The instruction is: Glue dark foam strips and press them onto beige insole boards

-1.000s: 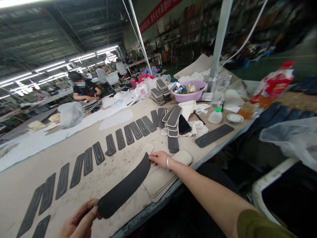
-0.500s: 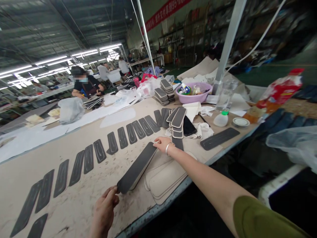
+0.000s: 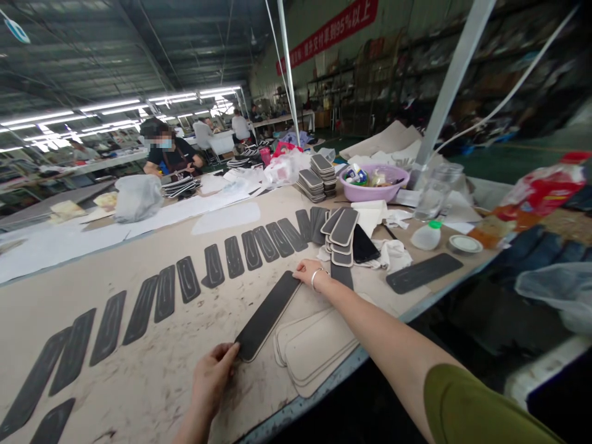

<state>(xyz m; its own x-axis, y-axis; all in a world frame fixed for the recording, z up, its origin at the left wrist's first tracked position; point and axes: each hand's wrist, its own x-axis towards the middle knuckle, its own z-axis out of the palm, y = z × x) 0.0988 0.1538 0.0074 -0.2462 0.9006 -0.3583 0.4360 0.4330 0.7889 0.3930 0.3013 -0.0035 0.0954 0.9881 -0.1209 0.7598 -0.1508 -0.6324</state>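
A long dark grey panel with rounded corners (image 3: 267, 316) lies slantwise in front of me, a pale edge showing along its right side. My left hand (image 3: 216, 365) pinches its near end between thumb and fingers. At its far end, the fingers of my right hand (image 3: 306, 272) are closed on the corner; a bracelet is on that wrist. Just right of the panel is a stack of beige rounded panels (image 3: 319, 345) near the table edge. Beyond it, a line of dark strips with glossy streaks (image 3: 165, 295) runs across the table (image 3: 152, 388).
A pile of small grey-faced pieces (image 3: 345, 227) stands beside a black phone (image 3: 364, 245) and white cloth. Farther back is a purple basin (image 3: 377, 190). A green-capped bottle (image 3: 426, 235) and another dark strip (image 3: 424, 273) are at right. A co-worker (image 3: 169, 154) sits across the table.
The dark panel has come down onto the pale piece beneath it, and the gap between them has closed. Both hands keep their hold on the ends. The camera view has shifted slightly.
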